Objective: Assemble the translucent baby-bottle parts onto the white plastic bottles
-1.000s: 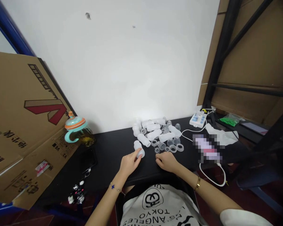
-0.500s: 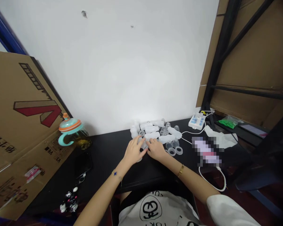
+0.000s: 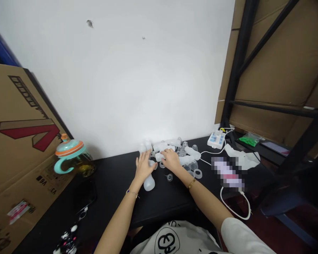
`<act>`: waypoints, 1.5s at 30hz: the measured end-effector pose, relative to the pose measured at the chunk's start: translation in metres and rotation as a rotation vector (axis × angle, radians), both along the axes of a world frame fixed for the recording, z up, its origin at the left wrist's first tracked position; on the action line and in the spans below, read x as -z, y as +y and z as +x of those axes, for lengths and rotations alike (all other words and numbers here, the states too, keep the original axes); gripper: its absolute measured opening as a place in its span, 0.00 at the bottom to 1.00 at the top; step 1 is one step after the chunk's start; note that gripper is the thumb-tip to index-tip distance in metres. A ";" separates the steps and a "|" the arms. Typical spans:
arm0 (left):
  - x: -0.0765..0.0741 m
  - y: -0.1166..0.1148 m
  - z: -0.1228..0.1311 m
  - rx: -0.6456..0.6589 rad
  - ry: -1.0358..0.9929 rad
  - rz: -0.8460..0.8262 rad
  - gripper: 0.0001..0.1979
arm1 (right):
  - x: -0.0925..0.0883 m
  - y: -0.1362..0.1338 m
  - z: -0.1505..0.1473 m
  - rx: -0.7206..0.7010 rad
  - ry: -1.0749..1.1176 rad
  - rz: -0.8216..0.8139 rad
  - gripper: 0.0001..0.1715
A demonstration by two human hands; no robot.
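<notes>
My left hand lies flat with fingers stretched out on a heap of small white plastic bottles at the back of the black table. One bottle lies just below its palm. My right hand rests on the same heap, fingers curled over a bottle. Clear rings and caps are scattered to the right of the hands, and a small clear cap sits in front of them.
A teal and orange sippy cup stands at left beside cardboard boxes. A black phone and keychain lie near the front left. A white power strip, cables and a blurred object lie at right by a black shelf frame.
Both hands moved from the table's front edge back into the bottle heap. The bottle that the left hand touched now lies below its palm. The view has shifted rightward.
</notes>
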State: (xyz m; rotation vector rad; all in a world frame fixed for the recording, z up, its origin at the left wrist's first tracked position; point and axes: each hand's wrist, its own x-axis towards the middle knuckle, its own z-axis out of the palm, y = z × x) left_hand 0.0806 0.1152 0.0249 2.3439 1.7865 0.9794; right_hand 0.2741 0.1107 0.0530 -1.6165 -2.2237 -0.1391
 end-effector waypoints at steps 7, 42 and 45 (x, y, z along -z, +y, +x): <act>0.008 0.006 -0.007 -0.115 -0.047 -0.077 0.39 | 0.015 0.010 0.015 0.185 0.044 -0.042 0.37; 0.006 -0.007 0.017 0.400 0.340 0.117 0.14 | 0.013 0.017 0.015 0.088 0.144 -0.082 0.27; 0.006 -0.008 0.017 0.384 0.294 0.125 0.13 | 0.014 0.018 0.015 0.076 0.161 -0.070 0.26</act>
